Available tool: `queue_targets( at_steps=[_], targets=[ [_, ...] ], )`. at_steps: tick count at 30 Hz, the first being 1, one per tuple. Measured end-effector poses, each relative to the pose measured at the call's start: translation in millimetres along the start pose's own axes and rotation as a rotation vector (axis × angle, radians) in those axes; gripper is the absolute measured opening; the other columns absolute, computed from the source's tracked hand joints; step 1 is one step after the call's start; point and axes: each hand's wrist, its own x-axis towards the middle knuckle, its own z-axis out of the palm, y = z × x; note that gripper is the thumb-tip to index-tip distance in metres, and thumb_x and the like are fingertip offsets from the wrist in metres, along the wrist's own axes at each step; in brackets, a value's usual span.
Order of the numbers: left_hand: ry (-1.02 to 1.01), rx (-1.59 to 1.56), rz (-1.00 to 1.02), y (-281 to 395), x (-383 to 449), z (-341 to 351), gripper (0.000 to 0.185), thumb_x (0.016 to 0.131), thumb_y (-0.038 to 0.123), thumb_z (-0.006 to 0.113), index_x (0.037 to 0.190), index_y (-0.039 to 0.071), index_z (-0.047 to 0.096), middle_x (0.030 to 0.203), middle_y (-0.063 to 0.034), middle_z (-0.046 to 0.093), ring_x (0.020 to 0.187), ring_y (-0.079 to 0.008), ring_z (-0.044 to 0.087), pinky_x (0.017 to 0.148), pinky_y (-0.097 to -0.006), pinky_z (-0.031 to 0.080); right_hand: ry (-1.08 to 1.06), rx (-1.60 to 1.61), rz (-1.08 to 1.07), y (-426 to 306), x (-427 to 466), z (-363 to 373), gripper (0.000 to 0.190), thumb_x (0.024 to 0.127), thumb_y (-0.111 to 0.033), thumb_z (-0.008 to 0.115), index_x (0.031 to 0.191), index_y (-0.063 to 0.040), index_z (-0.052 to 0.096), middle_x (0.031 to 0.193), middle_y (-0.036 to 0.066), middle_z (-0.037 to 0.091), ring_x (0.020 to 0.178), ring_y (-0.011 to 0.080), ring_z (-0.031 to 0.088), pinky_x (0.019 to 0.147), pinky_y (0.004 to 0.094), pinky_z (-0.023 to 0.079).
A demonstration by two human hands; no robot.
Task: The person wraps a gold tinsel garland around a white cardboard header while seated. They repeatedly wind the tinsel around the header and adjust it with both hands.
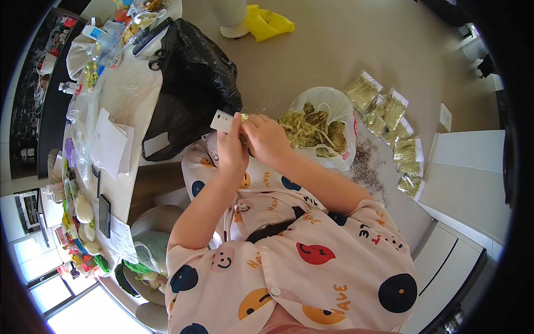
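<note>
Over my lap, my left hand (pixel 232 150) grips a white card (pixel 222 121) with a slot near its end. My right hand (pixel 265 135) is closed beside it, touching my left hand. A bit of shiny gold material (pixel 245 117) shows between the hands at the card's right end; the rest of it is hidden by my fingers. Just right of my hands, an open white plastic bag (pixel 349 112) holds loose bundles of gold-green strands (pixel 308 125). A black plastic bag (pixel 196 75) lies over the table edge on the left.
Several clear packets of gold strands (pixel 393 109) with white header cards lie on the floor at right, near dark loose scraps (pixel 369 167). On the table (pixel 144 89) are papers (pixel 109 144), a phone (pixel 104 216) and bottles. A yellow bag (pixel 269 24) lies on the floor ahead.
</note>
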Motion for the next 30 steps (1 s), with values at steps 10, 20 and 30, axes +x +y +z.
queue_targets(
  at_steps=[10, 20, 30],
  targets=[
    [0.021, 0.132, -0.002, 8.7, 15.6, -27.2, 0.038, 0.099, 0.008, 0.051, 0.135, -0.004, 0.047, 0.128, -0.0111, 0.058, 0.112, -0.0232, 0.059, 0.093, -0.0334, 0.048, -0.246, 0.176, 0.170, 4.6, -11.7, -22.5, 0.019, 0.081, -0.020, 0.074, 0.090, -0.004, 0.068, 0.088, 0.010, 0.062, 0.085, 0.0291, 0.063, 0.070, 0.0390, 0.051],
    [-0.285, 0.563, 0.000, 86.2, 15.3, -63.4, 0.039, 0.101, 0.013, 0.053, 0.135, -0.006, 0.049, 0.131, -0.0120, 0.059, 0.120, -0.0208, 0.055, 0.102, -0.0330, 0.042, -0.323, 0.321, 0.248, 44.9, 17.0, -103.5, 0.015, 0.080, -0.017, 0.078, 0.089, -0.006, 0.073, 0.079, 0.005, 0.059, 0.071, 0.0172, 0.057, 0.062, 0.0305, 0.044],
    [-0.470, 0.375, -0.198, 101.7, -8.6, -58.6, 0.042, 0.100, 0.011, 0.052, 0.138, -0.006, 0.046, 0.135, -0.0162, 0.056, 0.124, -0.0261, 0.053, 0.104, -0.0374, 0.043, -0.377, 0.405, 0.418, 79.9, 32.9, -62.0, 0.017, 0.080, -0.024, 0.080, 0.087, -0.009, 0.075, 0.080, 0.002, 0.064, 0.072, 0.0138, 0.058, 0.064, 0.0293, 0.044]
  ],
)
